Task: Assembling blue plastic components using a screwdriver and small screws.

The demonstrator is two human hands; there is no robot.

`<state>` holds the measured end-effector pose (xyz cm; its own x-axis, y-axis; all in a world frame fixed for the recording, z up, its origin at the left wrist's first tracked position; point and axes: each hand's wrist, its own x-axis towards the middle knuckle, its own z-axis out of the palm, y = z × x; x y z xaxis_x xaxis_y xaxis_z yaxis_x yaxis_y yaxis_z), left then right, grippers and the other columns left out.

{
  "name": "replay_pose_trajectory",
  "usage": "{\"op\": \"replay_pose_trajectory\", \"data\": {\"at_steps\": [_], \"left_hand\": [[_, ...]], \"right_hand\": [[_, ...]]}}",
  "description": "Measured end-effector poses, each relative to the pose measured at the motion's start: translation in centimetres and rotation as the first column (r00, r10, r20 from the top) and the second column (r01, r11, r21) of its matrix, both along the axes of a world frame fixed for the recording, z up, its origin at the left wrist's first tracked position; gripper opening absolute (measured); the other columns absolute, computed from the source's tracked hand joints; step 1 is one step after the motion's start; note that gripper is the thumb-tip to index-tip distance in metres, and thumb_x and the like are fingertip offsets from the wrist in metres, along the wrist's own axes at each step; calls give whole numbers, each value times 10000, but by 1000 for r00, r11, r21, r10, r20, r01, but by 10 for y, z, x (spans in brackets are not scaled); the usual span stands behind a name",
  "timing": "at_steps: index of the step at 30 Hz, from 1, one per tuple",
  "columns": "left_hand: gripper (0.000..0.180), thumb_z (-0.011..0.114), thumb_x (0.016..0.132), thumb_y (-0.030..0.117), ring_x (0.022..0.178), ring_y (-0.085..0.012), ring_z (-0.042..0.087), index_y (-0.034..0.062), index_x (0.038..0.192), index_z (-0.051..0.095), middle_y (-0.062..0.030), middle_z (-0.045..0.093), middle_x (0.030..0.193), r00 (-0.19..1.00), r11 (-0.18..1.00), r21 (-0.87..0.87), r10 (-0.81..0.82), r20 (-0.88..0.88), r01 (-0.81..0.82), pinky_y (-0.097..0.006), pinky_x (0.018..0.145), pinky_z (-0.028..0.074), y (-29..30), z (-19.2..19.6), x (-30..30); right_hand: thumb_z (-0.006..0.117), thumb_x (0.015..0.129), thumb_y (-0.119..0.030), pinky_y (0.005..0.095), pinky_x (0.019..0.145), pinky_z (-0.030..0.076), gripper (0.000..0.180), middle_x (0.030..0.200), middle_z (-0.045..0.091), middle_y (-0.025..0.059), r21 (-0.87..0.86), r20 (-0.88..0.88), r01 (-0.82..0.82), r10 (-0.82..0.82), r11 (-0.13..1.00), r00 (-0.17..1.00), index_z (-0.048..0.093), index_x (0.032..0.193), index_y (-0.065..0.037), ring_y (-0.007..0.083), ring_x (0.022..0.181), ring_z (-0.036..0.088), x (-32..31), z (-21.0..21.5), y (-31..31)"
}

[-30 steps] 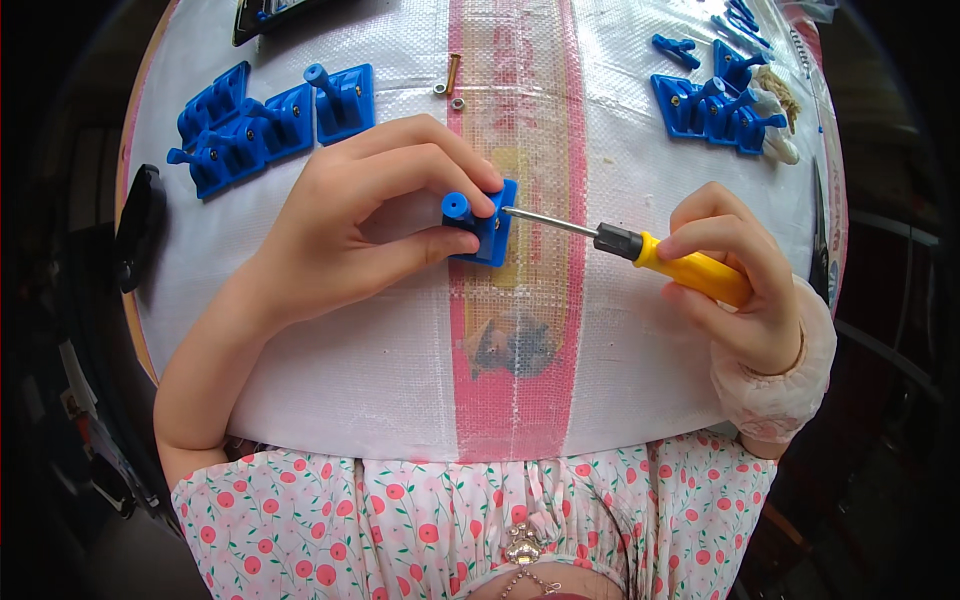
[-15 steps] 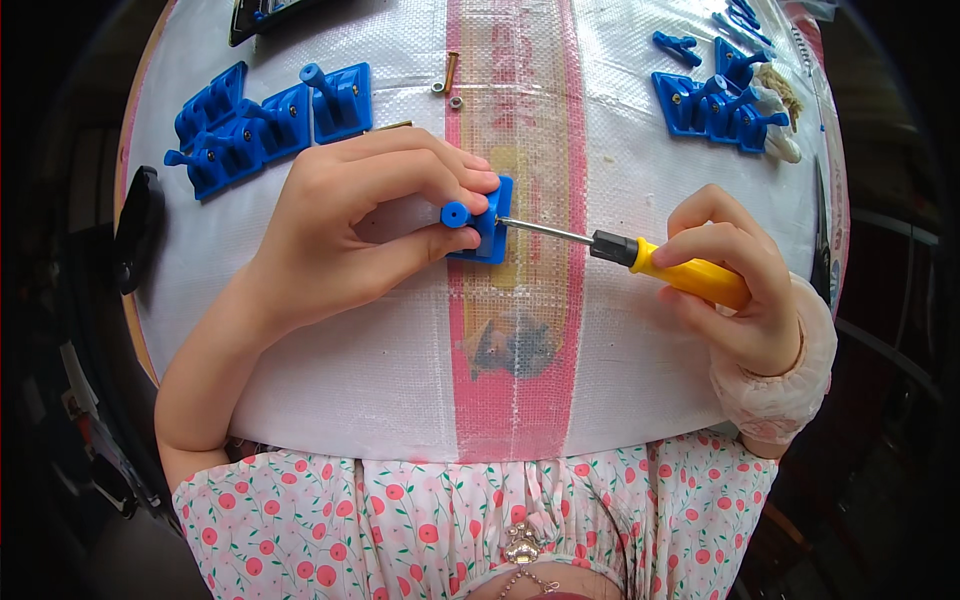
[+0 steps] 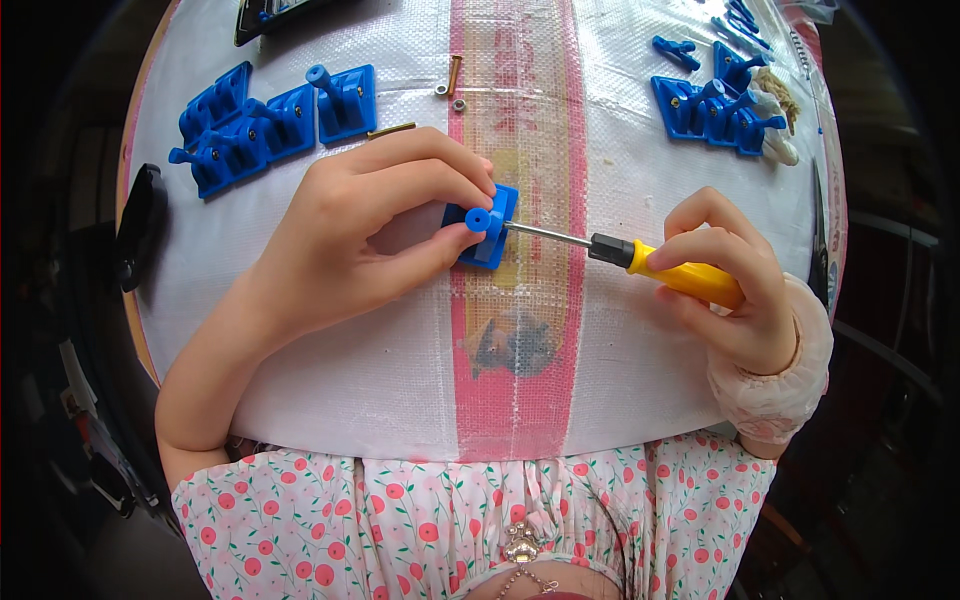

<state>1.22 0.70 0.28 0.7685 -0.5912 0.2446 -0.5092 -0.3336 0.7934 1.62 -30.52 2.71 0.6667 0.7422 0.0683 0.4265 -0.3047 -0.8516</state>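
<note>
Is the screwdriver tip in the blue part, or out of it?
In: the screwdriver shaft ends against the blue part; its tip is hidden.

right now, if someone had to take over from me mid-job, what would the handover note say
Left hand: pinches a small blue plastic bracket and holds it down on the white woven sheet.
Right hand: wrapped around the yellow handle of a screwdriver, its tip at the bracket's right side.
Nearby: a pile of blue brackets at upper left, another pile at upper right, a loose brass screw and a small nut above the work.
Done: the piled brackets appear to have screws in them.
Left: probably finish driving this bracket's screw; how far in it sits cannot be seen.
</note>
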Motion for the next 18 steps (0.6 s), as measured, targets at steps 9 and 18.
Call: {"op": "replay_pose_trajectory", "data": {"at_steps": [9, 18], "left_hand": [[159, 691, 763, -80, 1040, -253, 660, -6, 901, 665, -111, 670, 1016, 999, 999, -10, 43, -11, -43, -338, 891, 539, -5, 0, -5], [204, 720, 752, -63, 1029, -281, 661, -7, 922, 624, -122, 662, 1022, 991, 998, 32, 41, 131, -46, -347, 864, 544, -6, -1, -8]], "right_hand": [[681, 724, 69, 273, 698, 441, 321, 928, 519, 88, -7, 84, 8, -7, 1000, 996, 651, 1022, -46, 205, 792, 557, -1, -1, 1], [639, 761, -4, 294, 664, 435, 329, 881, 501, 129, -295, -52, -108, 97, 949, 994, 584, 1085, 3, 244, 724, 529, 5, 30, -17]]}}
